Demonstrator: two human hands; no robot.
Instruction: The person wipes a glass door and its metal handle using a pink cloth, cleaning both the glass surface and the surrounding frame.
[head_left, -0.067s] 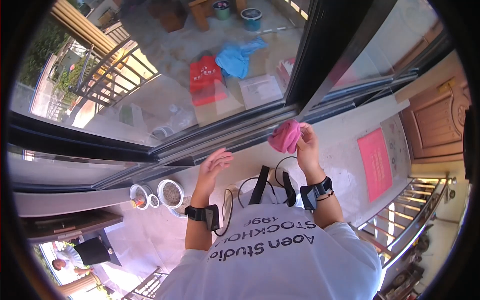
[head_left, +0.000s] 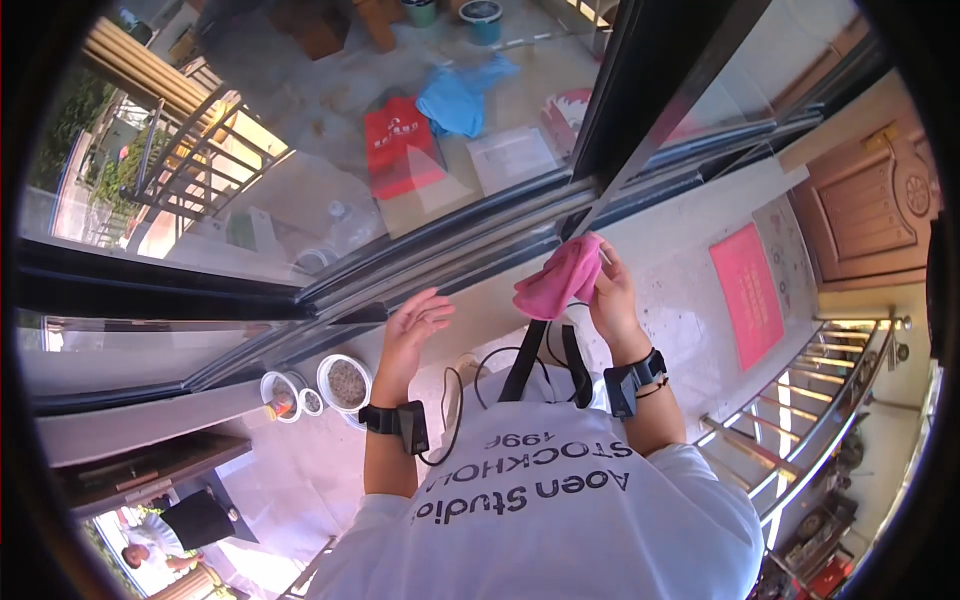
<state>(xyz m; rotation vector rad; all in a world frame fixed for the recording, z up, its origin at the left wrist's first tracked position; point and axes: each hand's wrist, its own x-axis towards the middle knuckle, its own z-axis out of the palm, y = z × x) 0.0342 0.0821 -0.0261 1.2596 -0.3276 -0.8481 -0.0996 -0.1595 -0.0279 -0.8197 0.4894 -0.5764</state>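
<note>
A pink cloth [head_left: 556, 283] hangs folded from my right hand [head_left: 612, 296], pinched between the thumb and fingers. It is held up in front of the dark window frame [head_left: 440, 232]. My left hand [head_left: 412, 327] is raised to the left of the cloth, apart from it, with nothing in it and its fingers loosely spread. Both wrists wear black strapped devices, and thin cables run from them toward my body.
Large glass panes [head_left: 300, 120] stand ahead, with a red bag [head_left: 400, 150] and a blue cloth [head_left: 455, 100] seen through them. White buckets [head_left: 345, 385] sit at left. At right are a pink mat [head_left: 747, 295], a railing [head_left: 800, 420] and a wooden door [head_left: 870, 210]. Another person [head_left: 165, 535] is at lower left.
The pink cloth has spread out and hangs lower to the left in my right hand. My left hand has shifted slightly left, away from the cloth.
</note>
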